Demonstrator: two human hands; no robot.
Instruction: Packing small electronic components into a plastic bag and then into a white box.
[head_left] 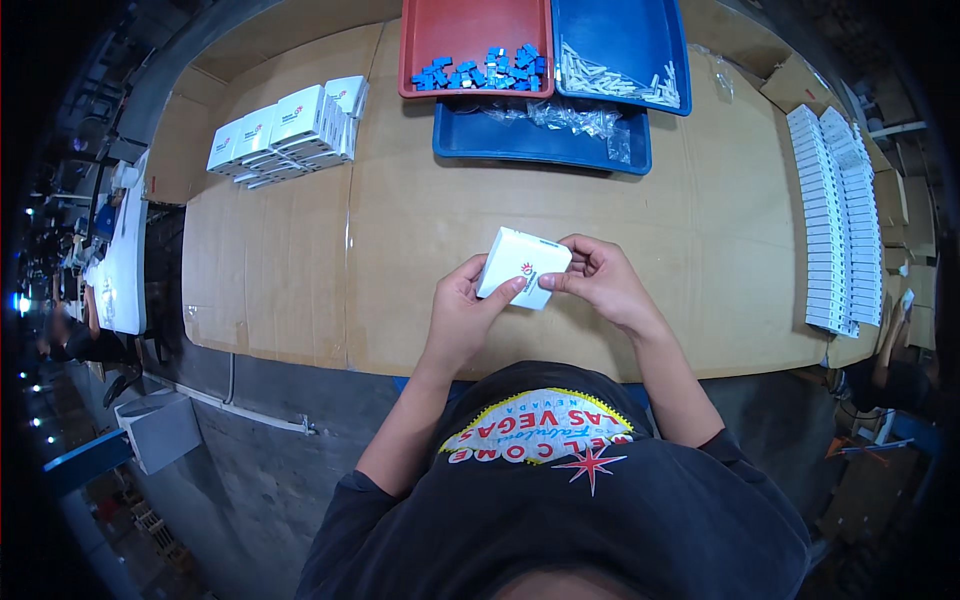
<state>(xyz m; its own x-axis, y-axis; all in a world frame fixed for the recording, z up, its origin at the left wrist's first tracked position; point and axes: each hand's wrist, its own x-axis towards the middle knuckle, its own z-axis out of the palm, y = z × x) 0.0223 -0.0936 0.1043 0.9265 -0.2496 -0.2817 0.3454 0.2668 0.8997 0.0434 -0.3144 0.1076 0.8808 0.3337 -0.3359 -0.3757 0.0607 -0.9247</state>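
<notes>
A small white box (515, 258) with a red and dark printed mark is held between both hands above the near middle of the cardboard-covered table. My left hand (465, 305) grips its left lower edge, the thumb lying on the printed face. On the other side my right hand (600, 280) pinches the right edge, thumb in front and fingers behind. The box is slightly tilted, and its underside is hidden.
Stacked white boxes (275, 135) stand at the far left; long rows of them (825, 230) line the right edge. At the back sit a red tray (475, 40) of blue pieces, a blue tray (620, 35) of pale sticks, and a lower blue tray (540, 152) with clear plastic bags.
</notes>
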